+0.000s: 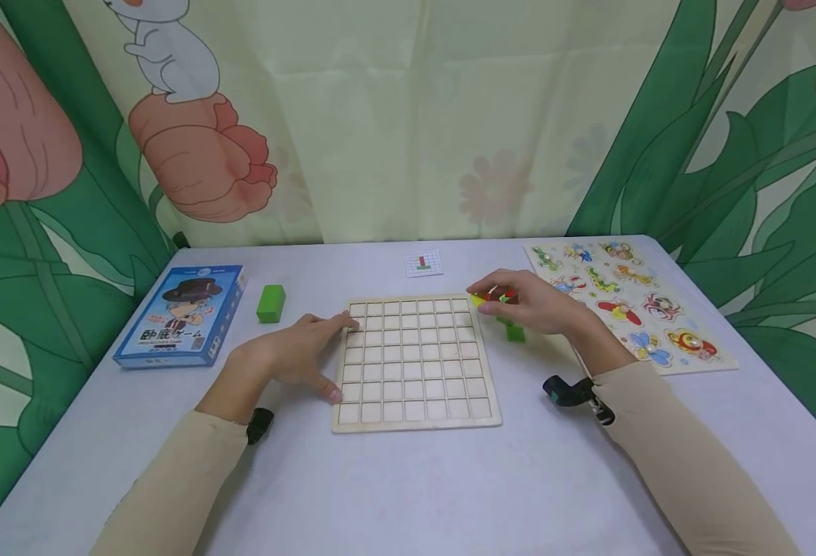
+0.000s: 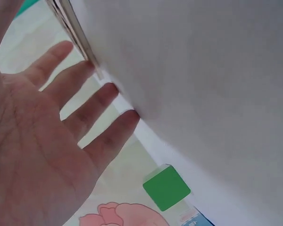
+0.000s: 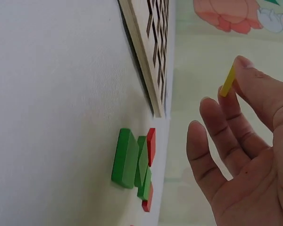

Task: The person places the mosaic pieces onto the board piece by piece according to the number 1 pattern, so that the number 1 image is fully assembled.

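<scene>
A wooden grid board (image 1: 416, 363) lies flat on the white table. My left hand (image 1: 303, 351) spreads along its left side, thumb by the lower left corner and fingertips at the upper left edge. Above the table at the board's upper right corner, my right hand (image 1: 529, 303) pinches a thin yellow piece (image 3: 228, 81) between thumb and index finger, the other fingers loosely bent. Below that hand lie several green pieces (image 3: 126, 159) and red pieces (image 3: 151, 147), partly hidden by it in the head view.
A green block (image 1: 271, 303) and a blue game box (image 1: 181, 315) lie on the left. A small card with a grid pattern (image 1: 424, 263) lies behind the board. On the right is a sheet of insect pictures (image 1: 630, 309). A printed curtain (image 1: 449, 116) hangs at the table's back.
</scene>
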Motion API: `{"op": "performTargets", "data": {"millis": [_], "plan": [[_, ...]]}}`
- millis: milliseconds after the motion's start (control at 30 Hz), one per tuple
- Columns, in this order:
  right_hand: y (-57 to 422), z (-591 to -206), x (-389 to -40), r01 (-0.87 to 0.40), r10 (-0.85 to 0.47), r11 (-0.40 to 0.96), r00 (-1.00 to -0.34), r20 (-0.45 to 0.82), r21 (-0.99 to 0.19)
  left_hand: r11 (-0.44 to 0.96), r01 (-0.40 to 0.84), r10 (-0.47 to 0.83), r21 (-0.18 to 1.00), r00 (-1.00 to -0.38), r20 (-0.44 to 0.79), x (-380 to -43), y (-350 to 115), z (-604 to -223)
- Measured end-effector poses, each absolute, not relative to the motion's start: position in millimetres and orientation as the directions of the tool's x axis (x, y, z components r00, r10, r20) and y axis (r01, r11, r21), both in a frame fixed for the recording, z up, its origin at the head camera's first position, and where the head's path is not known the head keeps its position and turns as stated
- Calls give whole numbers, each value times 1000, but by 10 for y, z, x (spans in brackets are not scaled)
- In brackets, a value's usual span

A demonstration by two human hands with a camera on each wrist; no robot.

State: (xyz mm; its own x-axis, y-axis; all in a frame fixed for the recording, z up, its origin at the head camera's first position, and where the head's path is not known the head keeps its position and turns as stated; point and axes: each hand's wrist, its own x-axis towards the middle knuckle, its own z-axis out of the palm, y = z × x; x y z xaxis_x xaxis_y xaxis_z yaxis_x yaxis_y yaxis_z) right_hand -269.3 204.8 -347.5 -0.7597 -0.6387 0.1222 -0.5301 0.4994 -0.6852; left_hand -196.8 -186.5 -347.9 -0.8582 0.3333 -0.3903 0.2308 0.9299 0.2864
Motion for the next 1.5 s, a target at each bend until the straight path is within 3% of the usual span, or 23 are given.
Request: {"op": "performTargets", "data": {"millis": [733,1233,1500], "plan": [[1481,-3448,-2739,-526,-671,428,-729,132,-735,909,247,366,335,-857,-364,-2024,-1846,-3480],[969,-3570,-2819,-541,-741,410,-667,78,-734,921,236,348,310,-856,-382,-1940,-1995,-3514],[942,-3533,-2868,-523,-707,478,-706,45,-706,899,291,402,327,-844,-355,-2027,-1903,-3464]]}}
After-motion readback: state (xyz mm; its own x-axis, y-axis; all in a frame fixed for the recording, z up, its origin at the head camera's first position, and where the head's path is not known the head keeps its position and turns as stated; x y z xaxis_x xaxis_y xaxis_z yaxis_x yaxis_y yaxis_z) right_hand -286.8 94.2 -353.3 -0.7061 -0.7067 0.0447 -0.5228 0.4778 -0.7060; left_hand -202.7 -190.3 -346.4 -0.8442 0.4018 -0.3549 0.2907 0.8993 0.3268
